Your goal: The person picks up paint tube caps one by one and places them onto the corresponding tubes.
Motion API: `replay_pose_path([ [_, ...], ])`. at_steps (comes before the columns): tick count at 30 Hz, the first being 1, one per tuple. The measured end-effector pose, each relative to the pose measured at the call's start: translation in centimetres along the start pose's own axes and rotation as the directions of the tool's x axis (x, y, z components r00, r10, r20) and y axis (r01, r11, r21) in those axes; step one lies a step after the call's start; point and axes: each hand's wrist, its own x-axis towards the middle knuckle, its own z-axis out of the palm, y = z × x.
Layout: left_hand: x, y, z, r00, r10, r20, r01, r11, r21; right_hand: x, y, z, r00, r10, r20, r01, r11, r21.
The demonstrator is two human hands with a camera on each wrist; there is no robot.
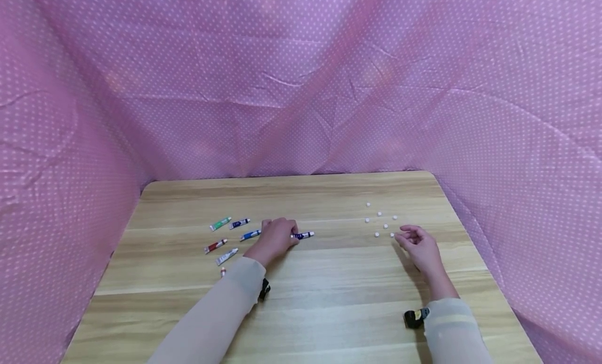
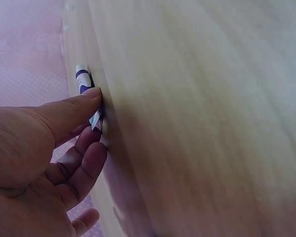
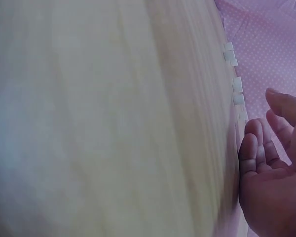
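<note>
My left hand (image 1: 277,237) pinches a small paint tube (image 1: 303,235) with a dark blue-purple label and a white cap, held low over the table. In the left wrist view, thumb and fingers grip the tube (image 2: 83,80) near its flat end, and its capped end points away. To the right, my right hand (image 1: 421,249) is just beside several small white caps (image 1: 385,226), its fingertips close to the nearest one. The right wrist view shows that hand (image 3: 274,187) with loosely bent fingers, the thumb apart and nothing held, and white pieces (image 3: 238,84) beyond it.
Left of my left hand lie a green tube (image 1: 220,224), a dark blue tube (image 1: 240,223), a blue tube (image 1: 250,235), a red tube (image 1: 216,246) and a white tube (image 1: 227,256). My left sleeve partly covers another tube (image 1: 223,272). Pink dotted cloth (image 1: 301,124) surrounds the wooden table (image 1: 329,312).
</note>
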Motion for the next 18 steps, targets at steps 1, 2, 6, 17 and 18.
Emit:
replay_pose_path([
  [1, 0.09, 0.03, -0.04, 1.000, 0.000, 0.000, 0.000, 1.000, 0.003, -0.01, 0.03, 0.00, 1.000, -0.001, 0.003, 0.001, 1.000, -0.013],
  [2, 0.17, 0.07, -0.08, 1.000, 0.000, 0.000, 0.000, 1.000, 0.008, -0.04, 0.04, 0.02, 1.000, -0.004, 0.004, 0.004, 1.000, -0.020],
  [6, 0.39, 0.32, -0.18, 1.000, -0.005, -0.008, 0.005, 1.000, 0.005, -0.13, 0.01, 0.02, 1.000, -0.010, 0.006, 0.010, 0.998, -0.059],
  [17, 0.38, 0.56, 0.16, 0.999, -0.006, -0.047, 0.005, 1.000, -0.016, 0.05, -0.13, -0.17, 0.998, -0.013, 0.059, 0.022, 0.989, -0.148],
  [18, 0.36, 0.58, 0.20, 0.999, -0.007, -0.050, 0.006, 1.000, -0.018, 0.00, -0.15, -0.19, 0.998, -0.011, 0.061, 0.020, 0.988, -0.152],
])
